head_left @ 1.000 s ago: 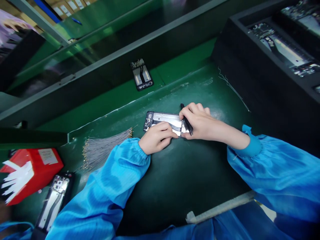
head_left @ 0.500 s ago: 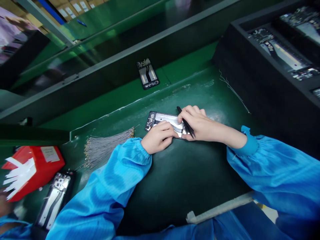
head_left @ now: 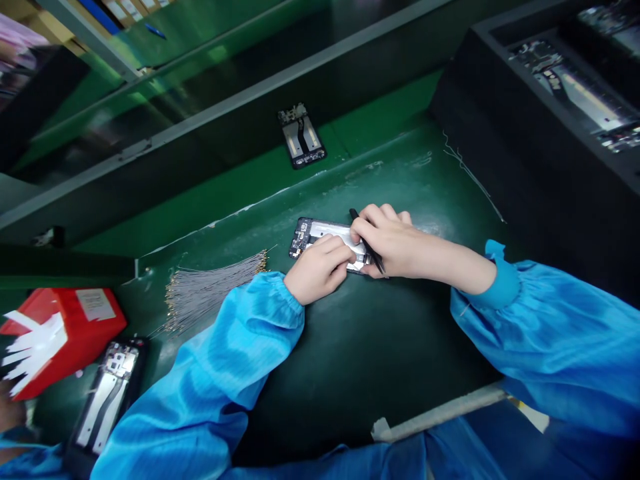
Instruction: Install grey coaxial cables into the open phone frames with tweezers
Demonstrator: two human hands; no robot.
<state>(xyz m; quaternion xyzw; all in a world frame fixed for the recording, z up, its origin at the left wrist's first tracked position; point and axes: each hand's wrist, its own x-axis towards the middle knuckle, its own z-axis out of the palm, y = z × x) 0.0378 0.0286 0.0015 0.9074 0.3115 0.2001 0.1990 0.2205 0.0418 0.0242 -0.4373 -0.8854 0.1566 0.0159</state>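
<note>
The left hand [head_left: 320, 268] lies curled on an open phone [head_left: 320, 235] in the middle of the green bench [head_left: 350, 347], fingers pressing it down. The right hand [head_left: 393, 241] is closed around black tweezers [head_left: 367, 243], tips down on the same phone. Two more open phones show outside the tray: one [head_left: 301, 135] far back, one [head_left: 103, 400] at the near left.

Dim, green-tinted view with wide-angle bending at the edges

I see soft overhead light glaring pale on the counter [head_left: 430, 230] just right of the phone frame [head_left: 320, 233]; far from it, the corners smear, darken and curve, and the shadows beneath my sleeves are faint.
</note>
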